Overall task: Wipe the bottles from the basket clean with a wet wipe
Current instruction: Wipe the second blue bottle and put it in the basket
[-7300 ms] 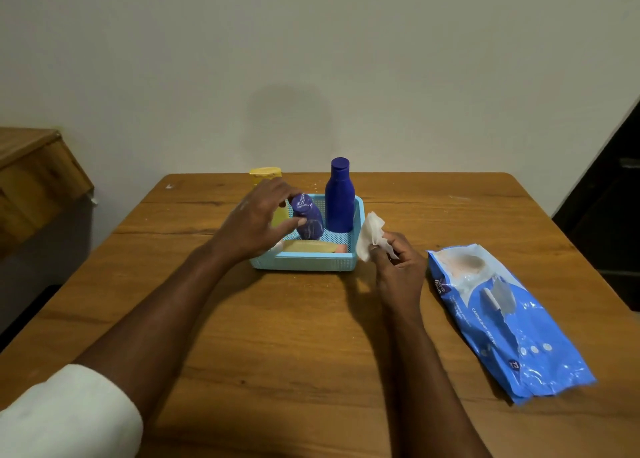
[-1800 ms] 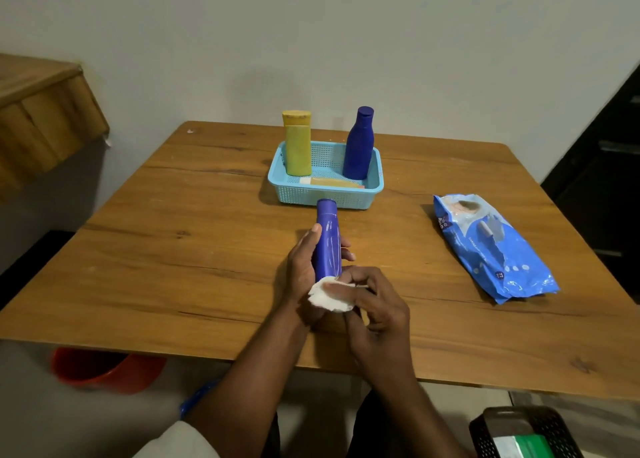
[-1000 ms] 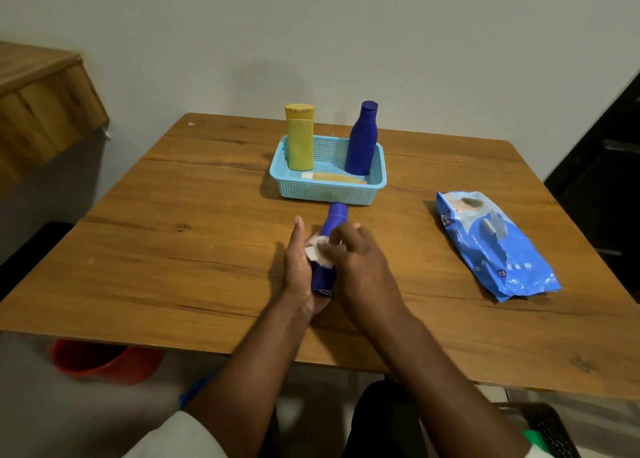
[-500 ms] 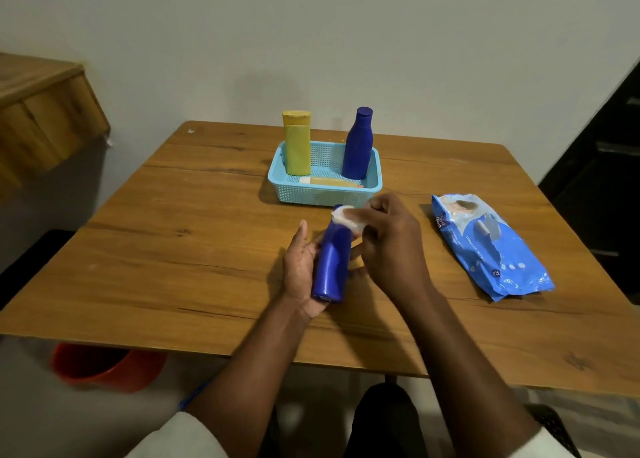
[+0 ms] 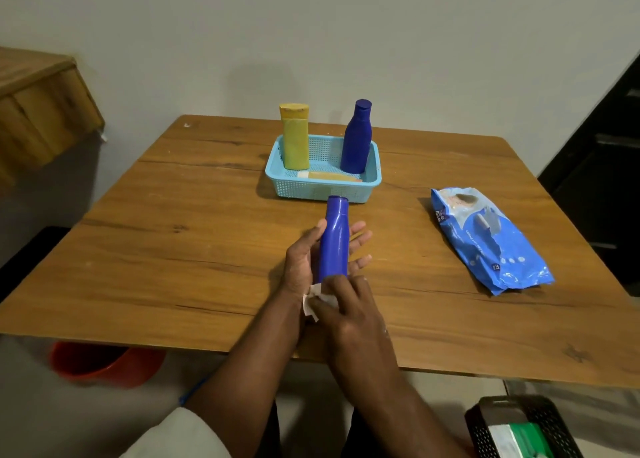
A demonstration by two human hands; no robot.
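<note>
Starting at the left, I saw a red bucket (image 5: 104, 364) on the floor under the near edge of the wooden table (image 5: 173, 250). Toward the back of the table sat the light blue basket (image 5: 322, 189), with a yellow bottle (image 5: 295, 135) upright at its left end, a tall blue bottle (image 5: 356, 137) upright at its right end, and a flat tan tube (image 5: 329, 175) lying along its front.

In front of the basket, the left hand (image 5: 304, 260) cradled the small blue bottle (image 5: 333, 239) from below and from its left side; the thumb lay along that side and the fingers (image 5: 360, 239) showed nearly straight past the bottle's right side. The bottle's long axis ran away from me, cap toward the basket and base toward my body.

The right hand (image 5: 349, 312) sat at that base, fingers curled and pinching the white wet wipe (image 5: 313, 302) against the bottom end. So the wipe was at the near end of the axis, and I judged the coming stroke would have to run forward along the body toward the cap, with the right hand the one placed to make it.

Well to the right lay the blue wet-wipe pack (image 5: 488, 239), and a black crate (image 5: 519, 430) stood on the floor at the near right.
</note>
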